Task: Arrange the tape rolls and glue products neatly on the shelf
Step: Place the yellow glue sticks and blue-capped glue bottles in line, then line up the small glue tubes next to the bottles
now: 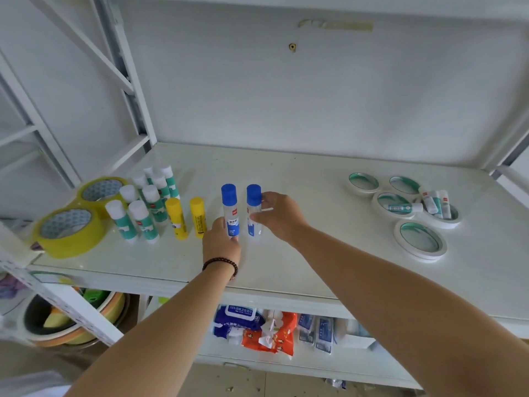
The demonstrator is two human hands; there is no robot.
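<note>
Left hand (221,241) grips one glue bottle (230,210), right hand (279,214) pinches another glue bottle (254,209), mid-frame, apparently lining both up beside yellow glue sticks (187,214).

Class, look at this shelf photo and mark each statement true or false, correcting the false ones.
1. Each hand holds a blue-capped clear glue bottle: the left hand one, the right hand the other. True.
2. The two yellow glue sticks lie flat. False: they stand upright.
3. Two yellow-green packing tape rolls sit at the shelf's left end. True.
4. The white double-sided tape rings are stacked in one tower. False: they lie spread out flat on the right.
</note>
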